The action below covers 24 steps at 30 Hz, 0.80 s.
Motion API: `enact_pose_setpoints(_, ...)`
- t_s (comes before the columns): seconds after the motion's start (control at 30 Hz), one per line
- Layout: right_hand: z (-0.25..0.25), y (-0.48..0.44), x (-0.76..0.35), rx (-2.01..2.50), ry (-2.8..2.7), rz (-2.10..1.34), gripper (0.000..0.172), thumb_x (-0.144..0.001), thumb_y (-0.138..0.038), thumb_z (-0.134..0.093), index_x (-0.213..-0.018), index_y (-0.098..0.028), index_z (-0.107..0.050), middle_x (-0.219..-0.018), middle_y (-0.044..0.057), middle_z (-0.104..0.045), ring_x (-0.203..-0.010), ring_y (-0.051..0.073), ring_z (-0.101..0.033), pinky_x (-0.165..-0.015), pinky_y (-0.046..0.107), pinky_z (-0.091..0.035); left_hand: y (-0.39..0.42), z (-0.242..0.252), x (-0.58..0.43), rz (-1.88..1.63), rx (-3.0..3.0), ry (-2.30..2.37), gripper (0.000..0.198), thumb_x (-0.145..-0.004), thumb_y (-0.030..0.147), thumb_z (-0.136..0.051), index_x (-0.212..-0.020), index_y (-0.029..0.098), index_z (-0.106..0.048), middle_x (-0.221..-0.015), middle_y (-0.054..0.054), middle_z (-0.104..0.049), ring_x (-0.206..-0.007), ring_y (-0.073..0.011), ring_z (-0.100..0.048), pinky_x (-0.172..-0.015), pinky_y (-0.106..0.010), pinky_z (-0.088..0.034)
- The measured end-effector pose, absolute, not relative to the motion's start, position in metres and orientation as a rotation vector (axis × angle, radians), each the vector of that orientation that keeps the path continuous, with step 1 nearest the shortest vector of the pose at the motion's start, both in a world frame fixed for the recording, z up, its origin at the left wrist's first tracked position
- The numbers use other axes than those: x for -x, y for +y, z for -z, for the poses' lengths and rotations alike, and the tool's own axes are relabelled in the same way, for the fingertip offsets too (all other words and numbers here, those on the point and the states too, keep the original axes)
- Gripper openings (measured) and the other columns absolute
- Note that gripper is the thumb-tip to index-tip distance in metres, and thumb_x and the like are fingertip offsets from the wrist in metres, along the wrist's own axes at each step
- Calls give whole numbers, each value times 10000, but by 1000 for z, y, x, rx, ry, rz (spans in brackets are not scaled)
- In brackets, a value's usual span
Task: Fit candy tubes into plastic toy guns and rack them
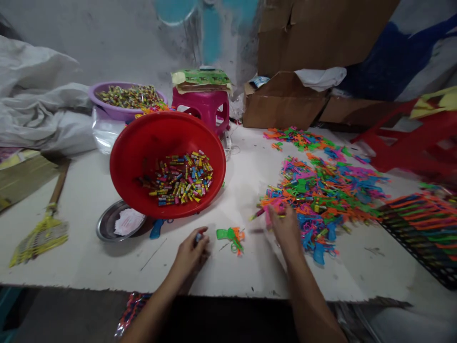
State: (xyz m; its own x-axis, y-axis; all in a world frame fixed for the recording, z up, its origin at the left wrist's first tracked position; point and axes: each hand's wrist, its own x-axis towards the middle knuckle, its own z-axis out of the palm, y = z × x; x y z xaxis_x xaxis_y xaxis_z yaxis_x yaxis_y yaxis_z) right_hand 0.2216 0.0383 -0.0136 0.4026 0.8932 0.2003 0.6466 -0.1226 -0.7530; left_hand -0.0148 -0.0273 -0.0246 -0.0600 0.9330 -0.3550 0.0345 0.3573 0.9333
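Though illegible, labels (191,181) on tubes (177,191) in red basin (128,155).

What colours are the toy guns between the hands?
The toy guns are green and orange, in the head view.

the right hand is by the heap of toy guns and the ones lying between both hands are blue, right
Not blue: the toy guns between the left hand and the right hand are green and orange, as the head view shows. The rest stands.
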Motion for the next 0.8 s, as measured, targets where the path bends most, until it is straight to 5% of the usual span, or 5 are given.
enact_pose_setpoints(0.1,21,41,-232,1940,-1496,-68,350,-744,-440,-507,-891,-129,-572,-854,155,-557,-840,284,-486,-730,403,-363,-22,41,19,-1011,-689,1399,363,-669,399,-579,-943,168,-519,-544,66,-462,-396,-63,-402,-368,-163,-264)
enact_pose_setpoints(0.4,56,-6,-131,1377,-1638,-1254,269,-684,-319,-607,-903,-205,-499,-705,-8,-553,-615,143,-510,-585,269,-410,-19,39,12,-1076,-1011,1423,223,-611,304,-648,-788,171,-612,-822,-42,-607,-783,-161,-545,-584,-205,-400)
enact_pose_setpoints(0.5,36,2,-143,1065,-1373,-1616,450,-742,-479,-522,-1085,-198,-450,-705,-4,-556,-587,130,-514,-562,264,-418,-22,24,16,-965,-878,1247,216,-655,356,-623,-740,170,-556,-529,48,-492,-462,-81,-435,-430,-176,-323)
enact_pose_setpoints(0.63,16,3,-150,782,-1408,-1578,622,-655,-544,-602,-1164,-209,-476,-1041,78,-558,-904,201,-535,-754,319,-435,-24,6,5,-1046,-606,1127,292,-678,432,-594,-802,198,-469,-407,124,-326,-308,-34,-211,-329,-153,-144)
enact_pose_setpoints(0.8,17,-2,-131,1102,-1249,-1282,246,-756,-412,-558,-879,-212,-633,-898,52,-615,-872,194,-549,-788,321,-429,-28,-6,-13,-1003,-761,1192,342,-692,475,-566,-855,183,-497,-448,94,-384,-352,-42,-298,-353,-161,-193)
